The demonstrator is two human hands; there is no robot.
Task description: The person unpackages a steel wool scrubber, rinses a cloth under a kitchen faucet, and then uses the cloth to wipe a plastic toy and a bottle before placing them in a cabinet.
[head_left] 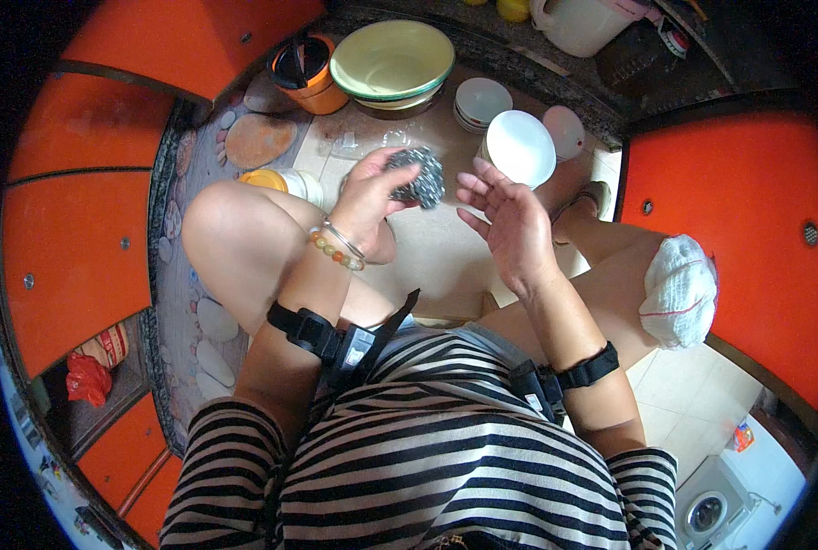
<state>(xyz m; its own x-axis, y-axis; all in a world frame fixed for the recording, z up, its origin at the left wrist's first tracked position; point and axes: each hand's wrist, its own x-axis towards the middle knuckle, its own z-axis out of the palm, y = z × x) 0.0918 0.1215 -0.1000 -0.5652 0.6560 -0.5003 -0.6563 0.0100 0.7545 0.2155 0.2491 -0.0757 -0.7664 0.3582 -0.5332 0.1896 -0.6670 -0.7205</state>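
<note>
My left hand (371,185) grips a grey, speckled wad that looks like a metal scouring pad (422,177). It is held above the tiled floor between my knees. Across from it, my right hand (508,223) is raised with fingers apart and nothing in them. Just beyond those fingertips stands a white bowl (521,148) on top of others. Behind it to the left is a second stack of white bowls (483,102). Clear plastic items (354,146) lie on the floor past my left hand. A jar with a yellow lid (264,180) rests beside my left knee.
A large yellow-green basin (391,60) stands at the back next to an orange bucket (319,93). A pinkish round container (564,132) is right of the bowls. Orange cabinet doors (732,220) flank both sides. A white cloth (679,292) covers my right knee.
</note>
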